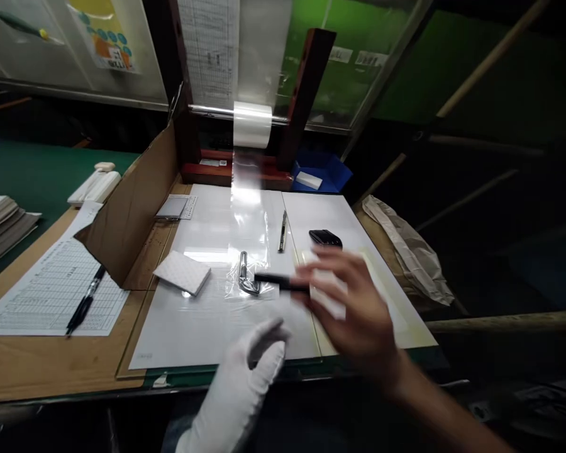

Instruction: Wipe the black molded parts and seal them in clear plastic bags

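My right hand, bare and blurred by motion, holds a black rod-like tool between thumb and fingers, pointing left over the white board. Near its tip, a dark L-shaped part lies on clear film that runs down from a roll. My left hand, in a white glove, is at the board's front edge, thumb and fingers curved apart with nothing between them. Beyond my right hand is a black object. A cutter knife lies left of it.
A white pad lies at the left of the board. Further left are an upright cardboard panel, a printed sheet and a pen. A blue tray sits behind; a paper bag lies right.
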The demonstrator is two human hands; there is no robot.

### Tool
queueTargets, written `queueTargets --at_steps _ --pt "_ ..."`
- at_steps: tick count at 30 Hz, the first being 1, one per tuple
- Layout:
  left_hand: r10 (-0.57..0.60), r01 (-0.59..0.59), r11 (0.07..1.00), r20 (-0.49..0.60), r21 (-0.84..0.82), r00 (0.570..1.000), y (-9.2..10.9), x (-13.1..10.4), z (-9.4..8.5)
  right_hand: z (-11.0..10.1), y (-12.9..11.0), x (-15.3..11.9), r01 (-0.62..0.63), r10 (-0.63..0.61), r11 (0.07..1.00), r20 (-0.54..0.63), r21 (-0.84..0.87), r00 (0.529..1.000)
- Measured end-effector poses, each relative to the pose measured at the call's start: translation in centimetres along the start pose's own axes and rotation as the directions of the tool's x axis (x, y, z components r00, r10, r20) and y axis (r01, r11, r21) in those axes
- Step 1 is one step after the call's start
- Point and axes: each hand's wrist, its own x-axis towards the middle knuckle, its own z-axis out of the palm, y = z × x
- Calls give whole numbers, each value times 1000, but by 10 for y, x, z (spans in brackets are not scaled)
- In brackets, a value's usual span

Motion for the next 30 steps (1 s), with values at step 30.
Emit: queueTargets --at_steps 30 --pt "526 -198 -207 280 958 803 19 74 -75 78 45 -39 -405 356 914 489 -7 796"
